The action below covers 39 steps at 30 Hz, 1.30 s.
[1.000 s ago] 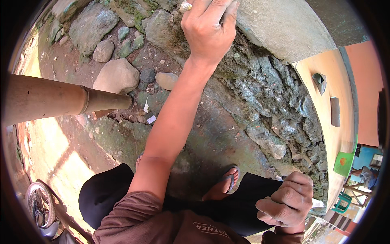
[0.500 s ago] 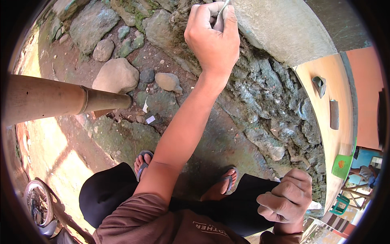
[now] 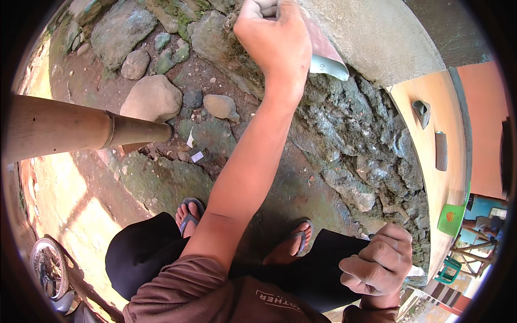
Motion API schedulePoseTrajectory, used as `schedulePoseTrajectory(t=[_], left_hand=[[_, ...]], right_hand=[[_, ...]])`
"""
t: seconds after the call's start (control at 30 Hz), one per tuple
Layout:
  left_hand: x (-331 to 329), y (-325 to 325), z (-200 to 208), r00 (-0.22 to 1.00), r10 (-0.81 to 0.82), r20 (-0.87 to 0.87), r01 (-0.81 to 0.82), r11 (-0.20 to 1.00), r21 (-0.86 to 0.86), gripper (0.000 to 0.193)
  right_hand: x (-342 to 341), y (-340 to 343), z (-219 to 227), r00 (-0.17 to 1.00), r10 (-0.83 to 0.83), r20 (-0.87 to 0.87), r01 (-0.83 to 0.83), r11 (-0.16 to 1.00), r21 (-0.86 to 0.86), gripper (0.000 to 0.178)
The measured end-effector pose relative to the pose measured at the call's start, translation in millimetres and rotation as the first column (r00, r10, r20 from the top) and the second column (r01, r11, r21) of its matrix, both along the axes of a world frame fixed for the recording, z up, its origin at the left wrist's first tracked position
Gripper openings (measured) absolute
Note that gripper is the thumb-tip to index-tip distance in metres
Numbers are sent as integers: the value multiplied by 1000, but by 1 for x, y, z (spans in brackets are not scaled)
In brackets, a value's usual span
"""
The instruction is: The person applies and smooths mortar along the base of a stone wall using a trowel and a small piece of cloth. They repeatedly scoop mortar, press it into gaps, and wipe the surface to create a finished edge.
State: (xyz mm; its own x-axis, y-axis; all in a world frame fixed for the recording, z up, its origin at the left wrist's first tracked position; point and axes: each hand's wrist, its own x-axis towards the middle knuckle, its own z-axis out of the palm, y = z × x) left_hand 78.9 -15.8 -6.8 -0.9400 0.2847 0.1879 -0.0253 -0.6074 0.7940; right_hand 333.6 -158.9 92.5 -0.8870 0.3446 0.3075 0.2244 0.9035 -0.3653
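- At 12 o'clock, my left hand (image 3: pixel 277 40) has its fingers curled inward; the tips run past the top of my view, so I cannot tell whether they pinch the sandpaper (image 3: pixel 326 47).
- That sheet shows at 1 o'clock, just right of the hand and along the edge of the pale slab (image 3: pixel 377 40). Its lower end curls, so a weak grip could let it slide down the rough rock (image 3: pixel 371 142).
- If the hand swept toward me, that curled end might snag on the rock's jagged top and tear.
- The knuckles are near slab and stone; a careless stroke could graze them.
- At 4 o'clock, my right hand (image 3: pixel 379 261) is folded into a dusty fist, well apart from the sheet, so it is badly placed to catch a slip.
- With the fingertips cut off, I could easily misjudge pressure.
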Motion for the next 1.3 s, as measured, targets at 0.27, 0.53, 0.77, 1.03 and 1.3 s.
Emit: schedulePoseTrajectory(t=[0.27, 0.53, 0.77, 1.03, 1.3], left_hand=[[-6, -2, 11, 997, -65, 51, 68, 995, -78, 17], [12, -2, 10, 978, -153, 142, 148, 988, 41, 16], [33, -7, 7, 995, -66, 78, 68, 997, -28, 15], [20, 2, 9, 994, -6, 107, 2, 999, 40, 15], [10, 1, 8, 980, -9, 198, -1, 999, 46, 15]], right_hand=[[-6, 1, -4, 1000, -25, -14, 25, 1000, 1, 19], [-1, -6, -3, 991, -130, 11, 130, 991, 32, 14], [1, -14, 4, 995, -86, 44, 85, 996, 35, 17], [-6, -11, 3, 1000, -8, 26, 8, 1000, 7, 8], [-14, -12, 0, 999, -4, 52, 2, 1000, 31, 8]])
